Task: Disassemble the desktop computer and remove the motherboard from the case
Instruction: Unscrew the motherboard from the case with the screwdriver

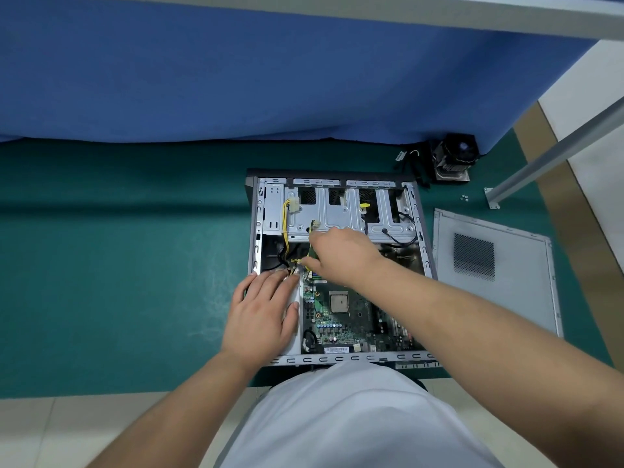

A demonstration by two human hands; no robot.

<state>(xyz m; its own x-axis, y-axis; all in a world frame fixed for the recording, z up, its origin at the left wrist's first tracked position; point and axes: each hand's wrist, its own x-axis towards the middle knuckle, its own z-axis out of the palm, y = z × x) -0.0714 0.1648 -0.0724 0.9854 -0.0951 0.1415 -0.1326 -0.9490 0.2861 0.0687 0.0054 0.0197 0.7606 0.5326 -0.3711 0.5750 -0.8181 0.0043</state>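
Case (pixel 337 184): open, lying on green surface (pixel 135 265).
Motherboard (pixel 351 319): inside case, near end.
Left hand (pixel 261 312): flat, fingers straight, pressing case's left edge.
Right hand (pixel 341 255): grip pinching yellow cables (pixel 312 244).
Side panel (pixel 493 265): right of case.

Your left hand (pixel 261 307) lies flat on the power supply (pixel 293 327) at the open case's (pixel 255 238) left side. Your right hand (pixel 341 255) pinches a green card (pixel 313 253) among yellow cables (pixel 286 228) above the motherboard (pixel 351 320). The side panel (pixel 496 265) and cooler fan (pixel 454 158) lie on the green mat (pixel 118 265).
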